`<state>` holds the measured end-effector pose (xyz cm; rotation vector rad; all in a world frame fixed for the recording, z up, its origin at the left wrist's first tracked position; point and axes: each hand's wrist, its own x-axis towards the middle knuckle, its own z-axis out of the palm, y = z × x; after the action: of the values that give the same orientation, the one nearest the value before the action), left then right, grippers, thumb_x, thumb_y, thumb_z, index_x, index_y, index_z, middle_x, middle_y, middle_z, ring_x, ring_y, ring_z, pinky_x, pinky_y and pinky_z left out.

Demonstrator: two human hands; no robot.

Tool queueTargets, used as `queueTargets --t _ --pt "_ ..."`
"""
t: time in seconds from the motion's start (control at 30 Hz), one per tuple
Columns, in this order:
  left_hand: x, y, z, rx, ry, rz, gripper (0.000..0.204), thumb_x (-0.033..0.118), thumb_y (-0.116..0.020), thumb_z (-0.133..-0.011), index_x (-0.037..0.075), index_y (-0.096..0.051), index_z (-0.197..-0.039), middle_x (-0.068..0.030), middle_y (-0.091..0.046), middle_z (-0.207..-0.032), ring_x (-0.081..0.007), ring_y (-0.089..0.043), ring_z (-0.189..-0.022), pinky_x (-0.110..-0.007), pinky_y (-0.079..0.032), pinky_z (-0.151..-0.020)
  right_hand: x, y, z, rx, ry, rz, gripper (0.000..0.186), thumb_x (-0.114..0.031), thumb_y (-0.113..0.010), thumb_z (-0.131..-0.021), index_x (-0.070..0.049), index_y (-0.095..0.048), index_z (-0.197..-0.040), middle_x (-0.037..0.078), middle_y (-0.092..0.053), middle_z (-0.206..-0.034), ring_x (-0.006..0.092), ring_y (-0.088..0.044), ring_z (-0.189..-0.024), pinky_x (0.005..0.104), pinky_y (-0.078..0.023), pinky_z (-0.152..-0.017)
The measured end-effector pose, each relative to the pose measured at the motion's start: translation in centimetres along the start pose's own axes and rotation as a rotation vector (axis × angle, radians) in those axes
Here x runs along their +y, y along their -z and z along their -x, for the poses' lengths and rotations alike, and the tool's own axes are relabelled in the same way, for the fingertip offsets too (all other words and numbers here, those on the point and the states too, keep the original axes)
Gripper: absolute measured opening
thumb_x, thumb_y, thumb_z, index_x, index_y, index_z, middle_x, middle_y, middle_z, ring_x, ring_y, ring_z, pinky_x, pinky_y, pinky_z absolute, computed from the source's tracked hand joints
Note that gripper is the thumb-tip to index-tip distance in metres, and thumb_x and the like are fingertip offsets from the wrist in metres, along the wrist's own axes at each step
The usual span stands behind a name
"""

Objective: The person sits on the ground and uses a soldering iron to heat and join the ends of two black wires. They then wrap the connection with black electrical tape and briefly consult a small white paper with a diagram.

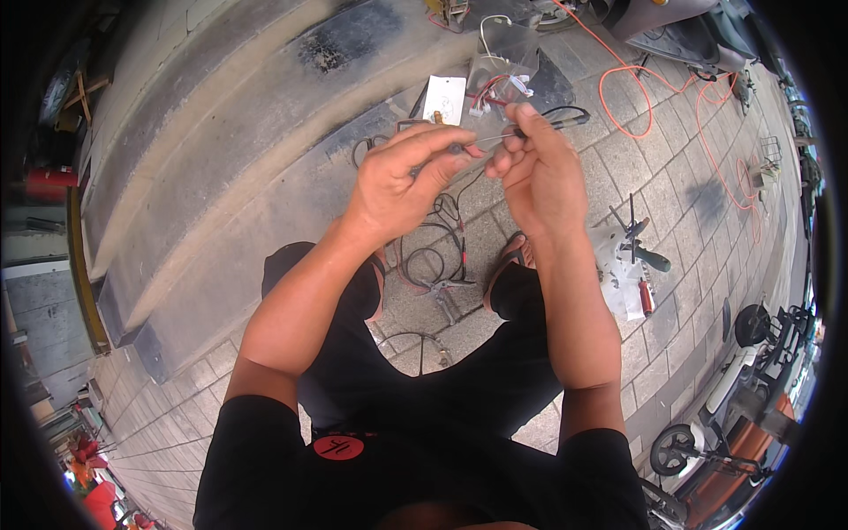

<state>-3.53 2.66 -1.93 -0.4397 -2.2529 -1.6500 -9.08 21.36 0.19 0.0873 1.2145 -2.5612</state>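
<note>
Left hand (393,181): pinching a small dark rounded piece (457,149) between thumb and fingers.
Right hand (549,177): thumb and fingers closed on a small dark piece (519,132); fingers hide most of it.
Thin pale strand (491,139): spans the gap between my hands, up off the paving.
Done: both ends gripped, I'd judge; can't tell if either is fixed.
Untouched: red wire bundle with white plastic connectors (521,86) beyond my hands.
Silver metal pliers (449,296): down on grey stone paving (477,212), not in use.

worn on the head, looking steeply down, fisheye-wide, from close above the forearms (305,290) toward stone paving (662,161).
</note>
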Motion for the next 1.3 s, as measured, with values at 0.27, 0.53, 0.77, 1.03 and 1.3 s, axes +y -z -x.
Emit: queueTargets --t 0.27,0.53,0.77,1.03,1.3 --pt "0.01 0.12 -0.04 -0.015 -0.013 0.007 0.03 -0.001 -0.071 -0.096 0.001 -0.072 -0.125 -0.0135 -0.072 -0.124 -0.0182 -0.069 -0.109 -0.03 -0.058 -0.09 0.04 -0.07 0.04 -0.008 -0.005 0.011 0.034 -0.022 -0.06 -0.105 0.01 -0.067 -0.116 0.004 -0.062 -0.074 0.0152 -0.062 -0.058 0.0331 -0.057 -0.056" --pt "0.1 -0.05 -0.05 -0.006 0.019 0.072 0.029 -0.003 -0.07 -0.097 -0.001 -0.072 -0.125 -0.0134 -0.071 -0.124 -0.0176 -0.069 -0.107 -0.03 -0.058 -0.09 -0.05 -0.17 0.09 -0.005 -0.015 0.02 0.033 -0.022 -0.061 -0.105 0.009 -0.067 -0.116 0.004 -0.062 -0.075 0.0151 -0.062 -0.058 0.0322 -0.057 -0.056" --pt "0.15 -0.13 -0.1 0.001 0.018 0.063 0.028 -0.003 -0.071 -0.096 -0.002 -0.072 -0.125 -0.0128 -0.072 -0.121 -0.017 -0.069 -0.105 -0.029 -0.057 -0.088 0.01 -0.21 0.06 0.009 -0.023 0.026 0.032 -0.023 -0.061 -0.105 0.007 -0.067 -0.113 0.004 -0.061 -0.075 0.0153 -0.061 -0.057 0.0331 -0.056 -0.056" --pt "0.7 -0.05 -0.09 -0.009 0.061 0.064 0.029 -0.001 -0.069 -0.098 -0.002 -0.07 -0.127 -0.0127 -0.072 -0.121 -0.0168 -0.069 -0.106 -0.03 -0.057 -0.09 0.0 -0.37 0.07 0.027 -0.022 0.017 0.029 -0.022 -0.064 -0.104 0.006 -0.067 -0.11 0.005 -0.06 -0.076 0.0167 -0.06 -0.057 0.0342 -0.055 -0.055" --pt "0.1 -0.18 0.05 -0.006 0.039 0.1 0.028 0.001 -0.069 -0.1 -0.003 -0.069 -0.128 -0.013 -0.072 -0.124 -0.0172 -0.069 -0.109 -0.031 -0.057 -0.094 0.14 -0.33 0.04 0.026 -0.023 0.012 0.029 -0.023 -0.064 -0.103 0.006 -0.067 -0.11 0.005 -0.06 -0.076 0.0165 -0.06 -0.057 0.0341 -0.055 -0.054"
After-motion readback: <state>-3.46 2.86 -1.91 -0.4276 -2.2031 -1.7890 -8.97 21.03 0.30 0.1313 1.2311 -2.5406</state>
